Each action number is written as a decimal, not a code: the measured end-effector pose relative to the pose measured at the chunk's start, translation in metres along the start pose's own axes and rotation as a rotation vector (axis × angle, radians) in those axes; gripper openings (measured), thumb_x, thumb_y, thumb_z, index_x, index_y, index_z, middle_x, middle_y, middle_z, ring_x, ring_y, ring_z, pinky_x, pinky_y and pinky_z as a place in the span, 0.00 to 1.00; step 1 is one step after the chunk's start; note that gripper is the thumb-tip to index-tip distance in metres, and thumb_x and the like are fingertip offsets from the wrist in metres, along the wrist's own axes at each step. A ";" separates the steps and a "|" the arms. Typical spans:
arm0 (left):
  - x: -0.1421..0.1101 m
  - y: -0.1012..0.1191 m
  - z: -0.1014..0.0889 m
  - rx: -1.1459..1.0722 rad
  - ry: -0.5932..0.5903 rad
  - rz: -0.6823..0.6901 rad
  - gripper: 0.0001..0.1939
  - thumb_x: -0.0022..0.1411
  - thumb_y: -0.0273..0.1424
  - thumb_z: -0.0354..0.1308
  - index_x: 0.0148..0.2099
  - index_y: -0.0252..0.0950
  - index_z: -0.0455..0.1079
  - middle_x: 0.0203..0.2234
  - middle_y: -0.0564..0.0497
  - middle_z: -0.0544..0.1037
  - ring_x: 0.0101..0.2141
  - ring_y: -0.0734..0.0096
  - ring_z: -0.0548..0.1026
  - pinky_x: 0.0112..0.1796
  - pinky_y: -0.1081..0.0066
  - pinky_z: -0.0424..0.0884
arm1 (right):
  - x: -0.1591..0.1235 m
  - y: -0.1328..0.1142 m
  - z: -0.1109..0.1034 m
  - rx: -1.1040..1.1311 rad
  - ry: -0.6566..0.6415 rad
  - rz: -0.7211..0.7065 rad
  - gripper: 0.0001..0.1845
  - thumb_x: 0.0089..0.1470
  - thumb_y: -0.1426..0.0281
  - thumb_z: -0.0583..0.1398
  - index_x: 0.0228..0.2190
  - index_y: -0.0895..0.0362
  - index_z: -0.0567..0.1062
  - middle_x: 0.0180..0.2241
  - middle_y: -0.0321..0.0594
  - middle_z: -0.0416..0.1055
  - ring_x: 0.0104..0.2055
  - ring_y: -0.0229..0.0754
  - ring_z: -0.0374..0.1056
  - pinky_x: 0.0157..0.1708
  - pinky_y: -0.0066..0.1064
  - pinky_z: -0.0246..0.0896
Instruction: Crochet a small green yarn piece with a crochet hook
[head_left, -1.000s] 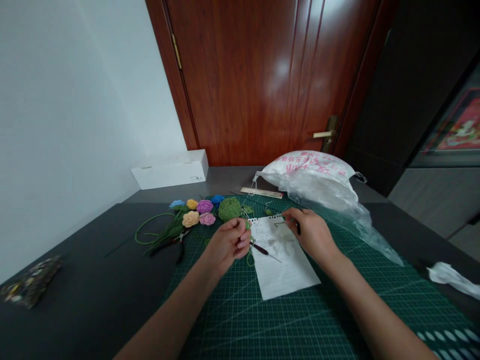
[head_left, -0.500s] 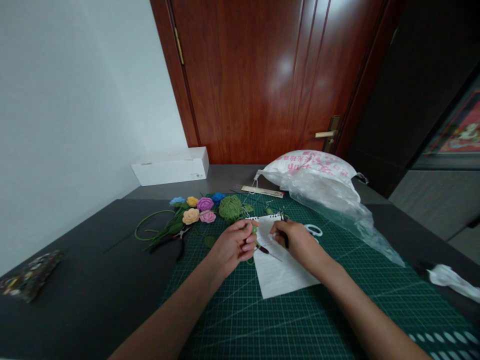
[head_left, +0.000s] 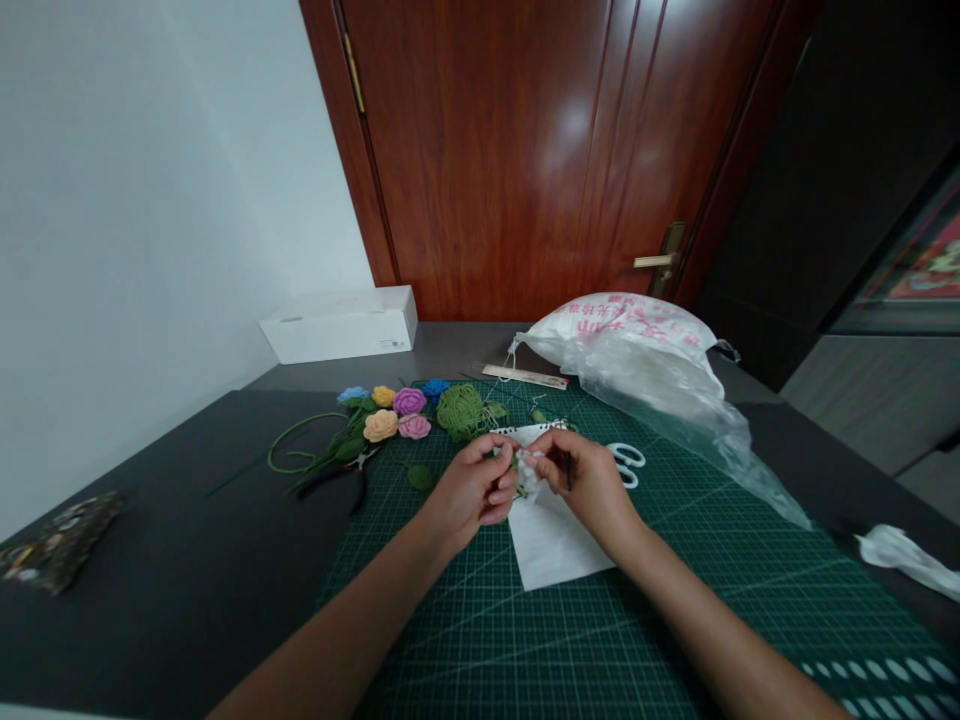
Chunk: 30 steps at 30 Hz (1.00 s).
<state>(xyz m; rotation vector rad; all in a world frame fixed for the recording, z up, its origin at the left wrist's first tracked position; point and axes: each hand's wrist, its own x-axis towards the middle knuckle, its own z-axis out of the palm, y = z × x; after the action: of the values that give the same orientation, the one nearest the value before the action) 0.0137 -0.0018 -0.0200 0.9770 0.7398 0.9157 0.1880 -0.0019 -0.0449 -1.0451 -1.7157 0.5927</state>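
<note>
Both hands meet over the top of a white notepad sheet (head_left: 559,540) lying on the green cutting mat (head_left: 600,620). My left hand (head_left: 472,488) is closed in a pinch on a small green crocheted piece (head_left: 511,460). My right hand (head_left: 581,475) is also pinched, holding a tuft of white stuffing (head_left: 527,472) against that piece, with a thin dark tool (head_left: 568,470) tucked in its fingers. A ball of green yarn (head_left: 460,410) lies just behind the hands.
Crocheted flowers (head_left: 390,412) with green stems and wire lie left of the yarn, pliers (head_left: 352,472) beside them. White-handled scissors (head_left: 628,462) lie right of the hands. A plastic bag (head_left: 637,350), a ruler (head_left: 525,377) and a white box (head_left: 341,322) sit behind. A door stands beyond.
My right hand has moved left from the notepad's far right corner to meet my left hand, bringing white stuffing to the green piece. The scissors it covered now show.
</note>
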 end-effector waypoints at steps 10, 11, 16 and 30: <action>0.001 -0.010 0.007 0.202 0.053 0.156 0.17 0.60 0.42 0.66 0.40 0.37 0.65 0.19 0.61 0.67 0.14 0.82 0.58 0.12 0.82 0.58 | -0.003 -0.006 0.000 -0.032 0.038 0.057 0.04 0.55 0.71 0.61 0.28 0.55 0.72 0.21 0.32 0.68 0.22 0.36 0.61 0.23 0.26 0.53; 0.001 -0.010 0.006 0.222 0.047 0.161 0.18 0.59 0.41 0.68 0.41 0.37 0.66 0.19 0.61 0.68 0.14 0.82 0.59 0.12 0.82 0.59 | -0.002 -0.006 -0.001 -0.031 0.037 0.064 0.04 0.55 0.70 0.61 0.28 0.55 0.72 0.20 0.31 0.67 0.22 0.36 0.61 0.23 0.26 0.53; 0.001 -0.008 0.002 0.282 0.028 0.163 0.17 0.56 0.36 0.69 0.41 0.36 0.66 0.20 0.61 0.70 0.11 0.83 0.60 0.11 0.80 0.56 | -0.001 -0.006 -0.001 -0.020 0.029 0.083 0.06 0.57 0.68 0.61 0.29 0.55 0.72 0.19 0.31 0.68 0.20 0.36 0.61 0.21 0.26 0.53; 0.003 0.004 0.000 0.180 0.111 0.135 0.13 0.55 0.31 0.62 0.43 0.34 0.66 0.16 0.64 0.61 0.14 0.83 0.53 0.13 0.81 0.52 | -0.002 -0.025 -0.016 0.004 0.173 -0.049 0.18 0.71 0.62 0.49 0.48 0.54 0.75 0.37 0.42 0.71 0.32 0.41 0.68 0.35 0.35 0.66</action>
<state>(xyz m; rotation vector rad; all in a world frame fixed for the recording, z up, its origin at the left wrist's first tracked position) 0.0134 0.0020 -0.0166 1.1525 0.8696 1.0400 0.1939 -0.0174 -0.0207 -1.0187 -1.5832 0.4612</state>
